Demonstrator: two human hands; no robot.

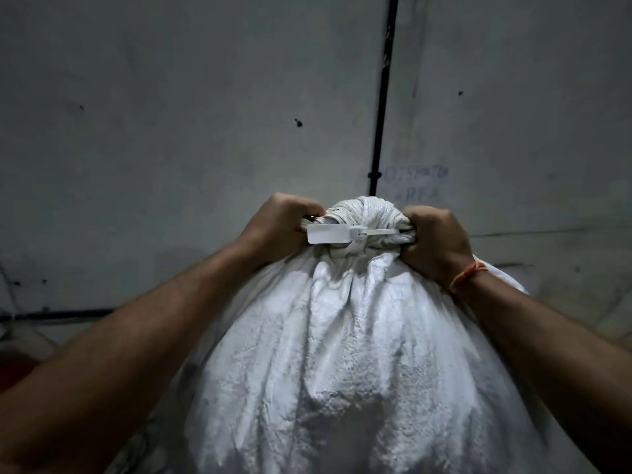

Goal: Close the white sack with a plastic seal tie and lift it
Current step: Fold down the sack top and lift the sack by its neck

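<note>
Grey wall (171, 97) behind, sealed sack (342, 354) neck gripped between left hand (277, 222), right hand (436, 242)

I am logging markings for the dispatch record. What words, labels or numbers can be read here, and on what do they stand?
"DISPATCH AREA": faint writing on the wall, behind the sack; reading uncertain.
Seal tie tag: no print legible.
Sack: no print visible.
</note>
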